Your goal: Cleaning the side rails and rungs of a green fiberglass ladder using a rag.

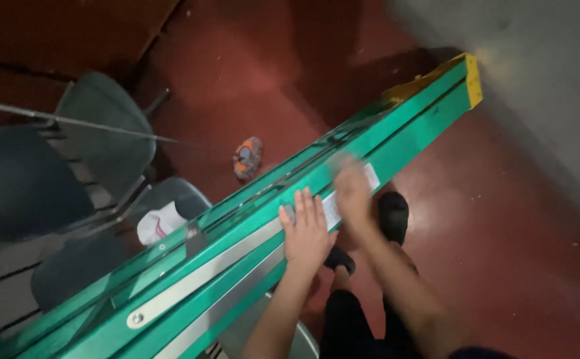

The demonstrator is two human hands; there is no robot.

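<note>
A folded green ladder (250, 229) with a yellow end cap (473, 80) runs diagonally from lower left to upper right, close to a grey wall. My left hand (305, 229) lies flat on the ladder's side rail, fingers spread, next to a white label (333, 206). My right hand (352, 189) is blurred and rests on the same rail a little further up, over the label. Whether its fingers curl around the rail is unclear. Below the ladder I see my dark trousers and black shoes (393, 213) on the red floor.
Dark grey chairs (104, 126) with metal legs stand at the left. A white cap (159, 223) lies on one seat. A small orange and grey object (247, 157) sits on the red floor (502, 233). A grey wall (549, 86) rises at the upper right.
</note>
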